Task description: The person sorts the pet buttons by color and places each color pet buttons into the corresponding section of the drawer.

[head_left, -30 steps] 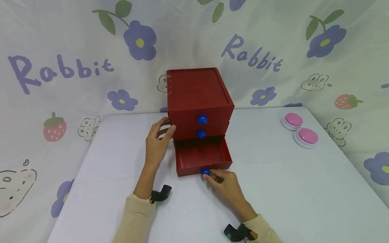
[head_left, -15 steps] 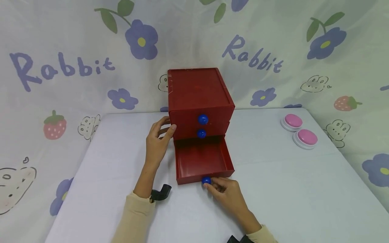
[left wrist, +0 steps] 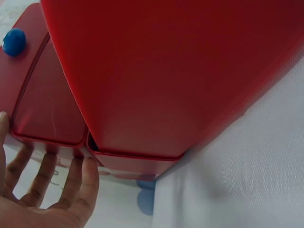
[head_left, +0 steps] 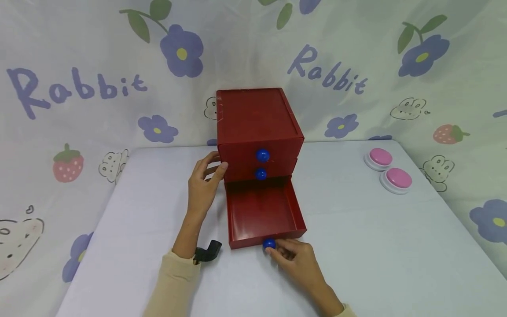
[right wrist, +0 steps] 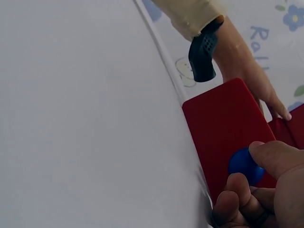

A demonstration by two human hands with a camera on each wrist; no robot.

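A red drawer cabinet [head_left: 257,114] stands toward the back of the table, with blue ball knobs on its drawer fronts. Its bottom drawer [head_left: 261,211] is pulled far out, and its inside looks bare. My right hand [head_left: 299,262] pinches that drawer's blue knob [head_left: 269,244] between thumb and fingers; the right wrist view shows the knob [right wrist: 244,166] too. My left hand [head_left: 202,187] rests its spread, fairly straight fingers on the cabinet's left side, thumb near the front edge. In the left wrist view, those fingers [left wrist: 45,175] touch the side beside the extended drawer [left wrist: 142,85].
Two pink-topped white push buttons [head_left: 381,157] sit at the table's back right. Behind the white table [head_left: 356,246] hangs a cloth [head_left: 245,48] printed with flowers and rabbits. A black wrist camera mount [head_left: 208,252] is on the left wrist.
My right hand has drawn the bottom drawer farther out toward me, keeping its pinch on the knob. The left hand stays against the cabinet's side.
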